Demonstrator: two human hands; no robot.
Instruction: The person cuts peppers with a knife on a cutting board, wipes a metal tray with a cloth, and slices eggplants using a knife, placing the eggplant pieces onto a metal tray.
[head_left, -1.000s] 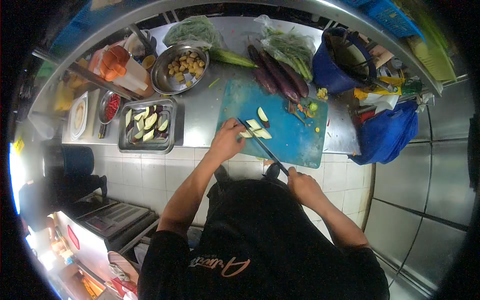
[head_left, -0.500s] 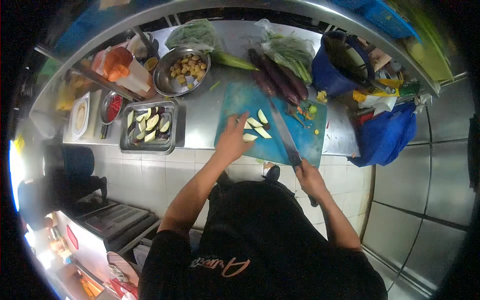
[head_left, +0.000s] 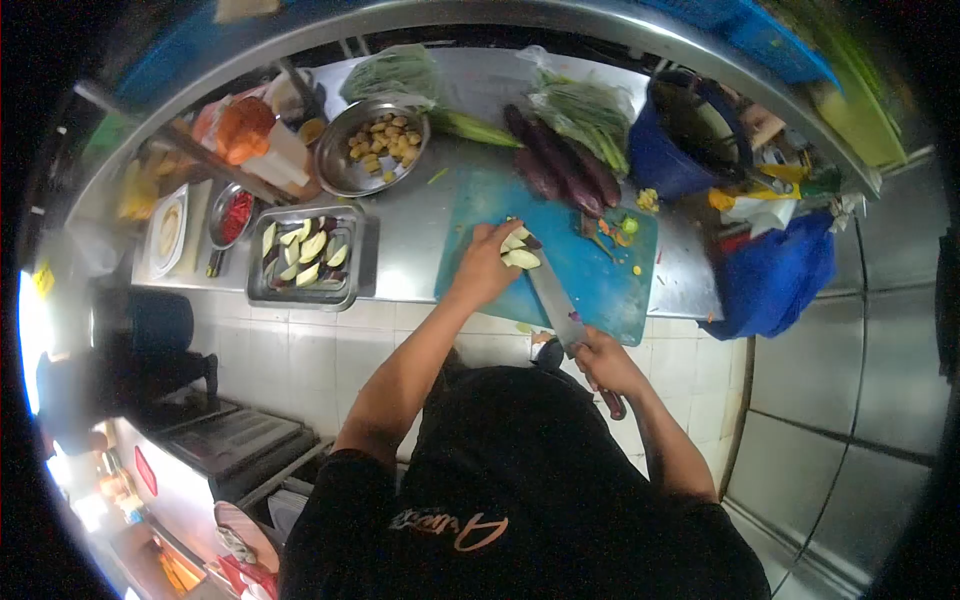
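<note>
My right hand is closed round the handle of a large kitchen knife, whose blade slants across the blue cutting board. My left hand curls against a small bunch of cut eggplant pieces, white-fleshed with dark purple skin. The pieces are gathered between its fingers and the blade; the fingertips are partly hidden. Whole eggplants lie at the board's far edge. Left of the board, a metal tray holds several more cut pieces.
Behind the tray stands a metal bowl of small yellowish-brown chunks. A small pan of red chopped pieces is farther left. Bagged greens and a blue bucket stand at the back right. Vegetable scraps lie on the board.
The eggplant pieces, spread out on the board before, are now bunched together against my left hand. The knife blade has moved left and nearer to me, up beside them.
</note>
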